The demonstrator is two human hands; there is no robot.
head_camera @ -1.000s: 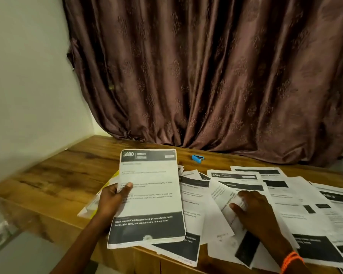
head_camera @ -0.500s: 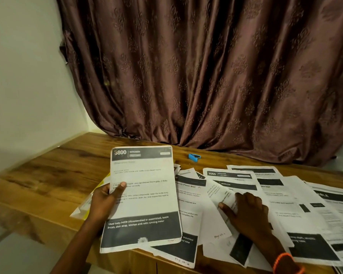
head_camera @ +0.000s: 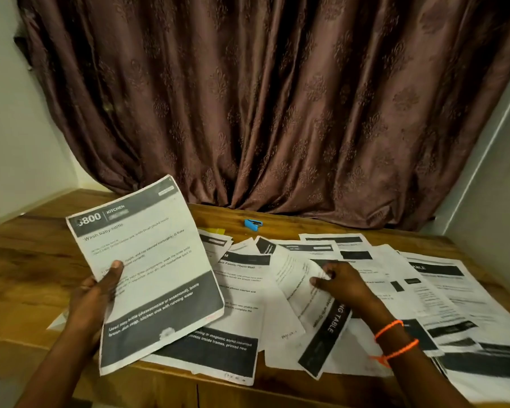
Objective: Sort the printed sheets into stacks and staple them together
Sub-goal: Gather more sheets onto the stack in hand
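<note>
A: Brown patterned curtain (head_camera: 277,98) hangs behind a wooden table (head_camera: 27,260); pale walls stand at both sides. What is on the table?

B: Loose printed sheets (head_camera: 380,290) fan in overlapping layers from the table's middle to its right edge, several reaching the near edge. Blue stapler (head_camera: 253,224) lies alone toward the far edge, apart from the papers, just before the curtain hem.

A: Left hand?

B: Left hand (head_camera: 96,298) holds one held sheet (head_camera: 147,269) raised off the table over the near-left part, tilted, its top leaning right. Thumb lies on the printed face; the other fingers are curled behind the paper. Header reads "800 | KITCHEN", title "Wash baby bottle".

A: Right hand?

B: Right hand (head_camera: 340,282) rests on the spread near the middle. Fingers are bent, and their tips pinch the edge of a folded-over page (head_camera: 301,272) that lifts from the pile. Orange bracelet (head_camera: 395,338) sits on that wrist.

A: Anything else?

B: Yellow corner (head_camera: 215,230) shows from under the papers, behind the held sheet.
</note>
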